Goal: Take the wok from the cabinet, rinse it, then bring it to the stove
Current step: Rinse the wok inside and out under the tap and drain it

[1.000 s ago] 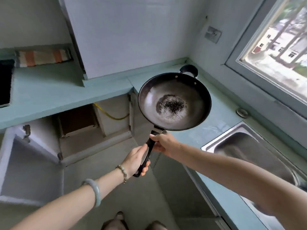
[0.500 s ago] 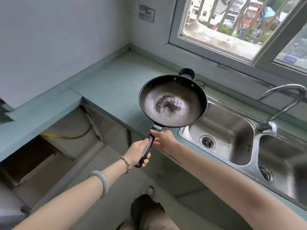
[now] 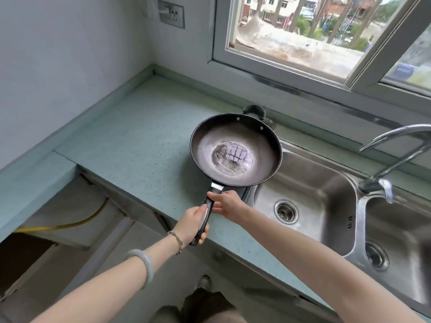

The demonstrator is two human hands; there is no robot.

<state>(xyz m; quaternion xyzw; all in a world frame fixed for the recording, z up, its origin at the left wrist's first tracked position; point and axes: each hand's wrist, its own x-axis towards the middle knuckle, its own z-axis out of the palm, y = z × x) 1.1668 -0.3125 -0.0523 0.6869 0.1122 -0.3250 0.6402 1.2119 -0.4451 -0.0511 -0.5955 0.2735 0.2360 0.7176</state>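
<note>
A black wok (image 3: 254,141) with a long black handle and a small loop handle at its far rim hangs level above the counter, just left of the sink. Its worn centre reflects the window. My left hand (image 3: 194,221) grips the lower end of the long handle. My right hand (image 3: 227,205) holds the same handle higher up, close to the pan. The steel double sink (image 3: 326,183) lies to the right, its left basin partly under the wok's rim. A curved chrome tap (image 3: 396,155) stands behind the divider between the basins.
A pale green counter (image 3: 130,136) runs into the corner and along the window wall. Below it on the left an open cabinet (image 3: 58,206) shows a yellow hose. A wall socket (image 3: 171,14) is above the corner, and a window (image 3: 303,31) above the sink.
The view has swung right from the open cabinet toward the sink and window. Both hands kept hold of the handle, and the wok now hangs beside the left basin.
</note>
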